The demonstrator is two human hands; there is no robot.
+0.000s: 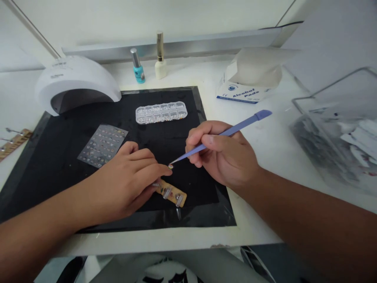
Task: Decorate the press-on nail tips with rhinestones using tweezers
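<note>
My right hand [220, 153] is closed around purple tweezers [218, 135] in a pen-like grip. The fine tip reaches a tiny colourful sticker [170, 166] at the end of my left index finger. My left hand [129, 184] is closed over one end of a wooden nail tip stand [173, 193], its index finger stretched out above it. Clear nail tips stick out from the stand's uncovered end; my hand hides the rest. A nail sticker sheet [103, 146] with rows of small motifs lies beyond my left wrist.
On the black mat [126, 112] sits a clear compartment case [161, 113] of small decorations. Behind are a white nail lamp [78, 82], a turquoise polish bottle [139, 74] and a cream one [160, 69]. To the right stand an alcohol pads box [247, 84] and a clear bin [324, 145].
</note>
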